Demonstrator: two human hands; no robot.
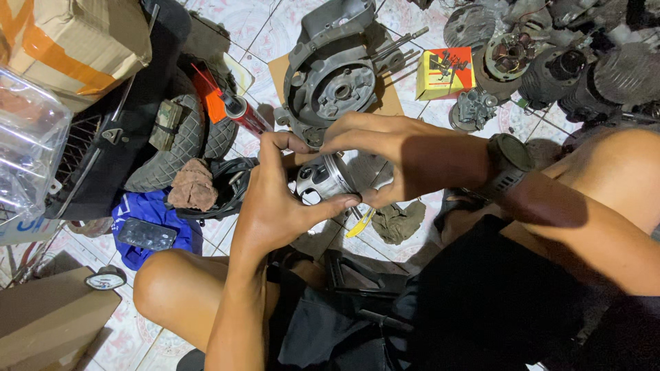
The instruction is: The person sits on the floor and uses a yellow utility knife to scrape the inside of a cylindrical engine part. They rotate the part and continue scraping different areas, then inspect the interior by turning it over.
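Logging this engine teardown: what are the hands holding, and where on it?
A metal piston, gripped by both hands: left hand around its lower side, right hand fingers over its top edge.

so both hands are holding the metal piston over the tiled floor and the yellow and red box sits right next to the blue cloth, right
Not quite. In the head view both the left hand and right hand do hold the metal piston over the tiled floor, but the yellow and red box lies far from the blue cloth, beside the grey engine casing.

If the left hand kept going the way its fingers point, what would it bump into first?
Probably the grey engine casing on the floor, just beyond the metal piston that the left hand holds; depth is hard to judge.
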